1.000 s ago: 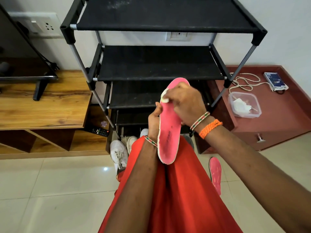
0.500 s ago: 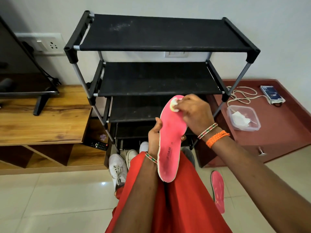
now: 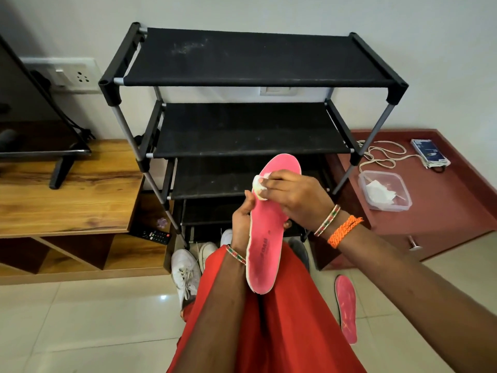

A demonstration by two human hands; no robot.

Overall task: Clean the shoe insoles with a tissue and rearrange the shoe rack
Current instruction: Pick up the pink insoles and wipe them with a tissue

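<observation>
A pink insole [image 3: 266,238] stands upright over my lap, its heel end down and toe end up. My left hand [image 3: 242,224] grips its left edge at mid-length. My right hand [image 3: 293,195] pinches a crumpled white tissue [image 3: 259,185] and presses it against the insole's upper left part. A second pink insole [image 3: 347,308] lies flat on the floor tiles to my right. Behind my hands stands the black shoe rack [image 3: 250,130], its upper fabric shelves bare and dusty. White sneakers [image 3: 185,270] sit on the floor at the rack's foot.
A wooden TV unit [image 3: 67,192] with a TV stand is at left, a remote [image 3: 154,235] on its lower shelf. At right, a maroon cabinet [image 3: 443,211] carries a clear plastic box [image 3: 384,189] with tissues, a white cord and a blue packet.
My right hand has slid the tissue down the insole from the toe end toward its upper-left edge. My view has tilted up, showing more of the rack.
</observation>
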